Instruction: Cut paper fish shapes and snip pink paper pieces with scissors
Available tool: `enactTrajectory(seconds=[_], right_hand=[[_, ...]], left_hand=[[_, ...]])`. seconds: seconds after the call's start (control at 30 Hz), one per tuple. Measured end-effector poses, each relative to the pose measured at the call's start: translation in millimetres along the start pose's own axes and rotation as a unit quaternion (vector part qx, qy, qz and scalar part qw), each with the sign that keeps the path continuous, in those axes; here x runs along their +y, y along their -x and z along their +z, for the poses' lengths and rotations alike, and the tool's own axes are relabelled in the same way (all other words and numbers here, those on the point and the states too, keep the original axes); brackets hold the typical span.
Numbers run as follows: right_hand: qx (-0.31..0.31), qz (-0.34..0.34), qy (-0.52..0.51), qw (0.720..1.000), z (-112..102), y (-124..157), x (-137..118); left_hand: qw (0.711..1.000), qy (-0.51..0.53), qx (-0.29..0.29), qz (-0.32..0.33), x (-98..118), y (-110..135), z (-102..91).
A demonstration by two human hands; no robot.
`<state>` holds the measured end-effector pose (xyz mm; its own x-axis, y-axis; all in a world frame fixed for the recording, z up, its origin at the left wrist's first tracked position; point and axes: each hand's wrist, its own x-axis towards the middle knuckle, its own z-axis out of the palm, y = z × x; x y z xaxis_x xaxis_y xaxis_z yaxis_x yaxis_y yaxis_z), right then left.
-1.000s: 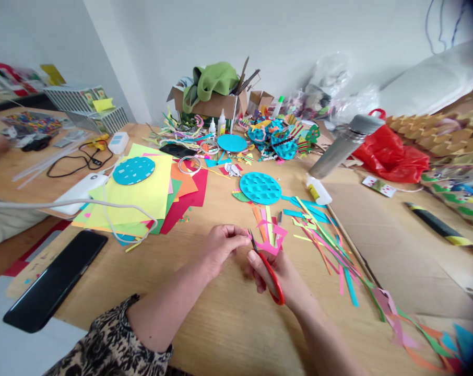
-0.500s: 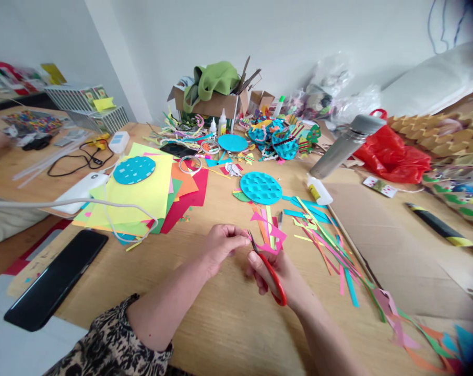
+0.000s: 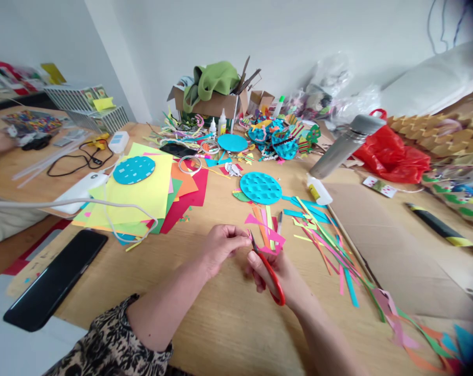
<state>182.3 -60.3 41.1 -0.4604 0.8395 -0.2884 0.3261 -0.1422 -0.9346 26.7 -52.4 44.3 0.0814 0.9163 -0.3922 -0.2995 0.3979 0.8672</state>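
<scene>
My right hand (image 3: 271, 274) is closed around red-handled scissors (image 3: 273, 277), whose dark blades point up and left. The blades look nearly closed. Just left of their tips, my left hand (image 3: 226, 243) pinches a tiny piece of pink paper, mostly hidden by the fingertips. Beyond the scissors lie pink paper scraps (image 3: 276, 237), with orange and light green strips among them and a pen (image 3: 279, 222) alongside. Farther back rests a blue paper disc (image 3: 260, 188) with a raised scale-like pattern, a small green leaf-like piece (image 3: 241, 196) at its left edge.
Coloured sheets (image 3: 138, 193) with a dotted blue disc and a white cable lie left, near a black phone (image 3: 56, 279). Paper strips (image 3: 334, 245), a glue bottle (image 3: 319, 190), cardboard (image 3: 373, 240), a steel flask (image 3: 344, 146) and a cutter (image 3: 440, 224) are right. Another person's arm shows at far left.
The scissors have shifted very slightly left in my right hand. My left hand stays nearly still, pinching by the blade tips.
</scene>
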Motion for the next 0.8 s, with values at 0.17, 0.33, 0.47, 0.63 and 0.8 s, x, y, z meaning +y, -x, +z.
enactTrajectory(seconds=[0.17,0.33,0.47,0.63,0.8], right_hand=[[-0.005,0.004,0.011,1.0,-1.1,1.1,-2.2],[0.003,0.034,-0.011,0.999,0.0,1.9,-6.1],[0.005,0.036,-0.004,0.999,-0.1,1.1,-3.1],[0.007,0.029,-0.019,0.999,0.2,0.3,-2.3],[0.0,0.011,-0.003,1.0,0.7,0.8,-5.4]], left_hand=[[1.0,0.012,-0.012,0.002,0.5,-0.2,-0.3],[1.0,0.02,-0.007,-0.015,-2.1,-2.2,-1.5],[0.999,0.015,-0.028,-0.019,-2.7,-2.6,-1.6],[1.0,0.024,-0.006,-0.012,-0.6,-1.1,0.3],[1.0,0.021,-0.011,-0.011,0.5,-0.2,1.3]])
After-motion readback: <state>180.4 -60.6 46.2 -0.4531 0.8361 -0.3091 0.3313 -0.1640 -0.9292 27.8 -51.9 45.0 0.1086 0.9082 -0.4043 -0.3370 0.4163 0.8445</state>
